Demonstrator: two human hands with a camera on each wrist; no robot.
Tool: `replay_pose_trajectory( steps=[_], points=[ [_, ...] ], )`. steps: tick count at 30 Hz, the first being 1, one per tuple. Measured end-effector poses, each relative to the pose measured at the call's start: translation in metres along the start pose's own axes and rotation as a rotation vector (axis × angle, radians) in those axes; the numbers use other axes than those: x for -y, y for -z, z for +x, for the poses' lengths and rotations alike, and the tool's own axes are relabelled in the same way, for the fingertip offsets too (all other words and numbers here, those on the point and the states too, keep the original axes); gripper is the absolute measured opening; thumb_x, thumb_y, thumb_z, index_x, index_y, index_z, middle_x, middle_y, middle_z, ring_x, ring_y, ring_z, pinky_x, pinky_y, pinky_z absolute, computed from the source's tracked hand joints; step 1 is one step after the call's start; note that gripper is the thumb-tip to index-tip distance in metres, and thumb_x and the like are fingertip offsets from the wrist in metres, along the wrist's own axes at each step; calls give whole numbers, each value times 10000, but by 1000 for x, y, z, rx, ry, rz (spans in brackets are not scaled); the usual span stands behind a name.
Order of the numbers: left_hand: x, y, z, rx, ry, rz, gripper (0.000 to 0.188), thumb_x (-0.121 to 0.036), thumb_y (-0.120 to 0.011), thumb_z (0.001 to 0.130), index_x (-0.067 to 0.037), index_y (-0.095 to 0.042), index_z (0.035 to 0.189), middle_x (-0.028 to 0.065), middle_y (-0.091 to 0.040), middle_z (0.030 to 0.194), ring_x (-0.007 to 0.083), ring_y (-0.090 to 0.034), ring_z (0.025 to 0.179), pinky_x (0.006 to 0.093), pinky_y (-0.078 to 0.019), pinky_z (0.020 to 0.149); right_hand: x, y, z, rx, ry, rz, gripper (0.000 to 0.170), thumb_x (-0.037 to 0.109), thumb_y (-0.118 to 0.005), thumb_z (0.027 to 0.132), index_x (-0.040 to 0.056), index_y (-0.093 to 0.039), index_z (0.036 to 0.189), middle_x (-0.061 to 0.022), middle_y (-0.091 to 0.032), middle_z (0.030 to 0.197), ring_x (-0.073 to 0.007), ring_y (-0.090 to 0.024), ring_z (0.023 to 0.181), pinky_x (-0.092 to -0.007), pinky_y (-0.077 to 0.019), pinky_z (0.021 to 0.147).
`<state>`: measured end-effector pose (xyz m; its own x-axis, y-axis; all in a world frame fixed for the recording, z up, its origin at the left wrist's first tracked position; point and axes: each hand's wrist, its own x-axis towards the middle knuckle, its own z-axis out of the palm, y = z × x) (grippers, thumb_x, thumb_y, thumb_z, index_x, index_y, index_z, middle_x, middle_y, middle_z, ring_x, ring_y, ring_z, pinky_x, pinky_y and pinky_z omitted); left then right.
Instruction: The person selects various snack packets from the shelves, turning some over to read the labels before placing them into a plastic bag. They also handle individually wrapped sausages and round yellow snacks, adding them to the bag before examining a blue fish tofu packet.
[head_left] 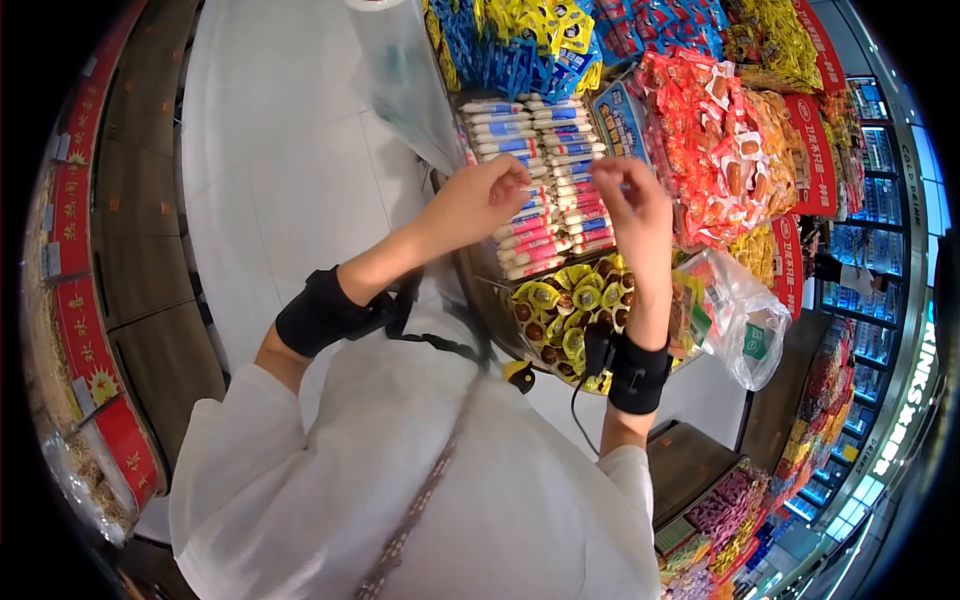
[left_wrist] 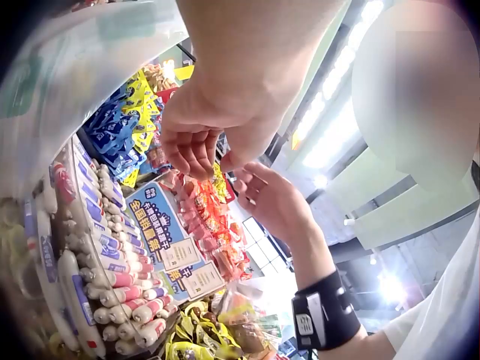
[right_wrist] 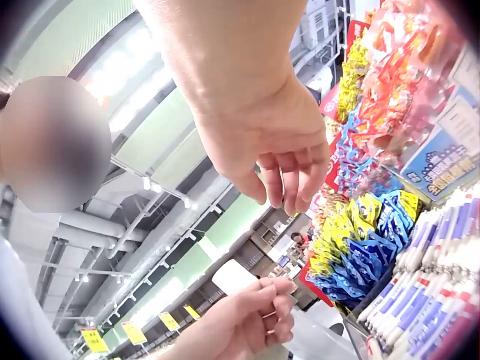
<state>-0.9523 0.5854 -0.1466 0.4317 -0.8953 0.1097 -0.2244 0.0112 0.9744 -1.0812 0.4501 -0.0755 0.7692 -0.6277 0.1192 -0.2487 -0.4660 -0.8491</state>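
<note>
In the head view my left hand hovers over the left row of white-wrapped sausage sticks, its fingers loosely bent. My right hand is raised above the right edge of the same sticks, fingers bent and slightly spread. A gap separates the two hands there. Nothing shows between the fingers of either hand. The right wrist view has the left hand below the right hand, whose fingers hang down relaxed. Red, blue and pink bands mark the sticks' wrappers.
Yellow-and-blue snack packets lie beyond the sticks, red packets to the right, yellow-wrapped ones nearer. A blue sign stands beside the sticks. Translucent plastic hangs left of the display; a clear bag lies at right.
</note>
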Motion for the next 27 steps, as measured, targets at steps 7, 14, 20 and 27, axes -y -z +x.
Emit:
replay_pose_trajectory(
  steps=[7, 14, 20, 27],
  points=[
    [7, 21, 3, 70, 0, 34, 163, -134, -562, 799, -24, -514, 910, 12, -514, 676, 85, -467, 611, 222, -402, 584, -48, -51, 114, -2, 138, -208, 175, 149, -608, 728, -3, -598, 813, -71, -591, 668, -159, -564, 613, -269, -441, 581],
    [19, 36, -3, 103, 29, 27, 188, -129, -558, 792, -19, -522, 940, 30, -523, 662, 119, -484, 611, 235, -412, 614, -77, -105, 146, -34, -69, -326, 249, 258, -635, 698, 25, -611, 781, -146, -613, 710, -293, -595, 689, -351, -459, 621],
    [24, 42, -6, 104, 73, 27, 194, -123, -549, 791, -20, -528, 954, 43, -543, 702, 129, -504, 641, 245, -419, 634, -68, -115, 150, -152, -161, -499, 218, 241, -613, 699, 31, -600, 755, -172, -611, 747, -355, -576, 755, -406, -456, 675],
    [25, 44, -14, 85, 82, 48, 190, -127, -539, 798, -16, -527, 952, 43, -546, 702, 130, -512, 652, 248, -429, 649, -70, -108, 147, -295, 13, -339, 164, 177, -600, 672, 23, -571, 722, -140, -593, 646, -276, -586, 623, -347, -448, 588]
  ],
)
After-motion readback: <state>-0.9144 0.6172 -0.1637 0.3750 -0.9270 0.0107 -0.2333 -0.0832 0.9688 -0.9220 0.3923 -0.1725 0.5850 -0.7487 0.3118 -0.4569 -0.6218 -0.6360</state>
